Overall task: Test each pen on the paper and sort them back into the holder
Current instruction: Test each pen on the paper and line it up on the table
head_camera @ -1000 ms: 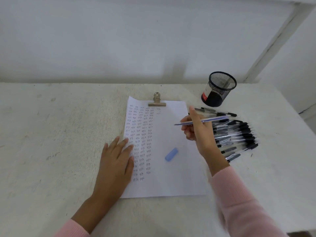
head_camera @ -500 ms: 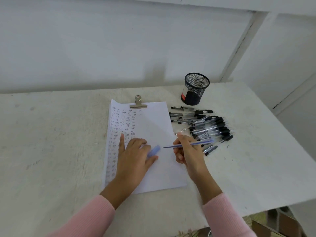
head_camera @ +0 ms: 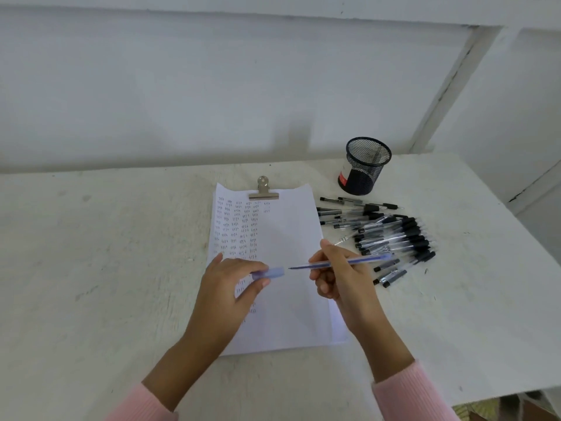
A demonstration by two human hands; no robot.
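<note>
A white paper point(head_camera: 288, 238) covered on its left side with small pen marks lies on the table under a metal clip point(head_camera: 263, 191). My right hand point(head_camera: 340, 278) grips a blue pen point(head_camera: 358, 261) with its tip pointing left over the sheet. My left hand point(head_camera: 233, 284) pinches the pale blue cap point(head_camera: 271, 273) just left of that tip, a small gap between them. A pile of several black pens point(head_camera: 394, 238) lies to the right of the paper. The black mesh holder point(head_camera: 364, 165) stands behind the pile, and no pens show above its rim.
The white table point(head_camera: 106, 253) runs up to a white wall at the back. Its right edge point(head_camera: 516, 229) falls away near the pen pile, and its front edge shows at the lower right.
My left hand left the paper's left side, picked up the blue cap and lifted it toward the pen tip. My right hand brought the pen down and nearer.
</note>
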